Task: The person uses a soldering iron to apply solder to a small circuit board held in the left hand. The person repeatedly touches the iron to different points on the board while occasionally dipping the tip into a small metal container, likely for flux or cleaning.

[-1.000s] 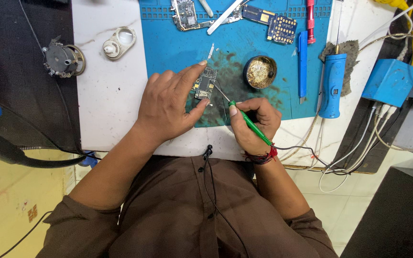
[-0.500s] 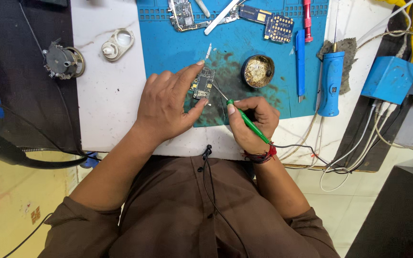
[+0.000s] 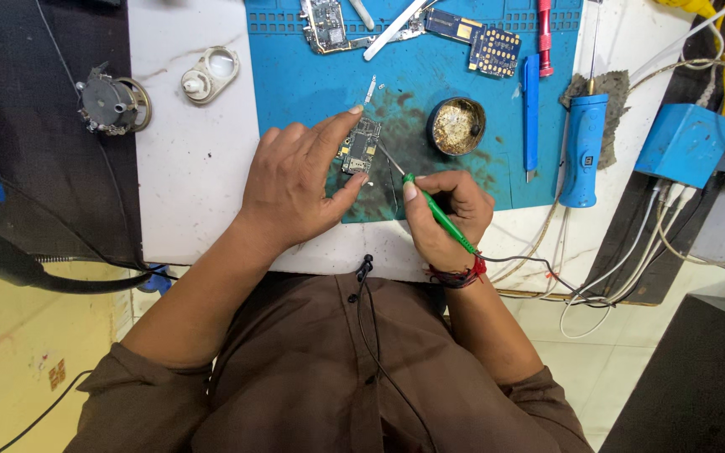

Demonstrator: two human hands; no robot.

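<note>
My left hand [image 3: 295, 180] pins a small circuit board [image 3: 362, 146] to the blue work mat [image 3: 312, 80], index finger at its far end and thumb at its near end. My right hand [image 3: 446, 214] grips a thin green-handled soldering iron [image 3: 438, 211] like a pen. Its metal tip reaches up-left and touches the board's right edge. A black cable runs from the iron's rear past my wrist to the right.
A round tin of brass wool [image 3: 456, 125] sits just right of the board. Other circuit boards [image 3: 490, 44], a blue pen [image 3: 530, 109], a blue handheld tool [image 3: 583, 147], a blue box [image 3: 683, 144] with cables, a small motor [image 3: 111, 102] and a white lens ring [image 3: 210, 74] lie around.
Both hands stay on the board and the iron. The view has shifted slightly; the iron's tip remains at the board's right edge.
</note>
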